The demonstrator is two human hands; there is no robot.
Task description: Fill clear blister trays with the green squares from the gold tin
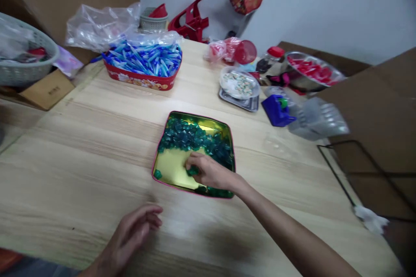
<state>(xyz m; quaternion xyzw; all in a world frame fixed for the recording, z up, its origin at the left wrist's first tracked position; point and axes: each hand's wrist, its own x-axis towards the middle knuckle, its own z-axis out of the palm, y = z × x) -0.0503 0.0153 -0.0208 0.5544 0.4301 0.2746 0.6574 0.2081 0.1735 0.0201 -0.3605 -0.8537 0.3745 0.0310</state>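
Green pieces point(185, 134) mostly fill the tray's point(172, 162) far half, strays nearer; right hand point(208, 172) curled inside, grip unclear; left hand point(134, 229) half-open, empty, on its near side.

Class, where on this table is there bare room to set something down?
Bare wood lies left of the gold tray and in front of it, between the left hand and right forearm. The far right is crowded with a jar, metal bowl and blue container; the far left, with a basket.
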